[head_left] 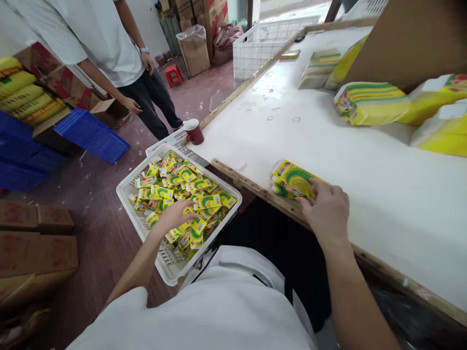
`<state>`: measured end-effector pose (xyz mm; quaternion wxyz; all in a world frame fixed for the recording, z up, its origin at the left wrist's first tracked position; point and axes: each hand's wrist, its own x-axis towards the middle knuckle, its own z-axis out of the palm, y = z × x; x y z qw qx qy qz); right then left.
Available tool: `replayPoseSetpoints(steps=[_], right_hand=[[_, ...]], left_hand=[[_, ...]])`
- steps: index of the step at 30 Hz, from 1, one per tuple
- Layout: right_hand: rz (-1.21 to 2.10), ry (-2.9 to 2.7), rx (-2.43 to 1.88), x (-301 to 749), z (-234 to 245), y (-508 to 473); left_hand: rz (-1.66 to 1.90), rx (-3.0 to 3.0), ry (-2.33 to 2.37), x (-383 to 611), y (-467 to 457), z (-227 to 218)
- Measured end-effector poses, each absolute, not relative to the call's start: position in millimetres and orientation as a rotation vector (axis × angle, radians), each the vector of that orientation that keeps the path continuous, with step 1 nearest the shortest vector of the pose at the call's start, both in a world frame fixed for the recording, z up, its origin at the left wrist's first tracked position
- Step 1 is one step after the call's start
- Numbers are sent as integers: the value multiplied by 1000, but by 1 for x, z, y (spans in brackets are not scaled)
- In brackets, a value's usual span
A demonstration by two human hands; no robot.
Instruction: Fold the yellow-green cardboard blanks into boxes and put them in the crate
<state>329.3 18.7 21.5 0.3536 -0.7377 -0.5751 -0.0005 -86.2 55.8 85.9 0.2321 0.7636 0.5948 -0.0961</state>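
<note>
My left hand (pixel 174 217) is over a white plastic crate (pixel 166 274) heaped with small yellow-and-green cartons (pixel 175 180). Its thumb and fingers are apart, with the fingertips at the left end of one small carton (pixel 207 201) on top of the heap. Whether they press on it is hard to tell. On the white table, near the wooden edge, my right hand (pixel 328 209) grips the right end of a bundle of yellow-and-green cartons (pixel 292 179), thumb on the near side and fingers on the far side. The palm side is hidden.
A dark red mug (pixel 193 132) stands at the table's left corner. Stacks of yellow cartons (pixel 375 102) and a brown cardboard sheet (pixel 408 43) are at the right. A person (pixel 105 48) stands beyond the crate. Blue crates (pixel 91 136) and cardboard boxes (pixel 36 243) stand left.
</note>
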Motion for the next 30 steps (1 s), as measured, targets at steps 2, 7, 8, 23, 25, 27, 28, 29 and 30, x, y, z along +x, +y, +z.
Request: replayPoseSetpoints(steps=[2,7,8,23,25,27,28,29,30], right_hand=[[47,-1361,-1863,321,32,12],[396,-1280,-1551,277,55,-14],[447,-1311,-1497,267,56,-19],[954,-1031,-1264,237,48,-21],[961,-947,-1192,243,51,-19],[978,-874,-1157,246,52,-18],[987,-848,-1155,247,53,-18],[994,-827,-1157,247,52,-18],[998,-809,-1157,247,51,-18]], left_hand=[[110,2020,1356,-38,59,80],[818,1156,641,95,50,63],[928,973,590,116,47,64],[1203,887,721,142,45,64],[1141,938,688,142,44,59],[1110,936,739,141,45,53],[1111,925,770,141,45,51],[1115,910,791,140,46,48],[1119,890,796,139,48,47]])
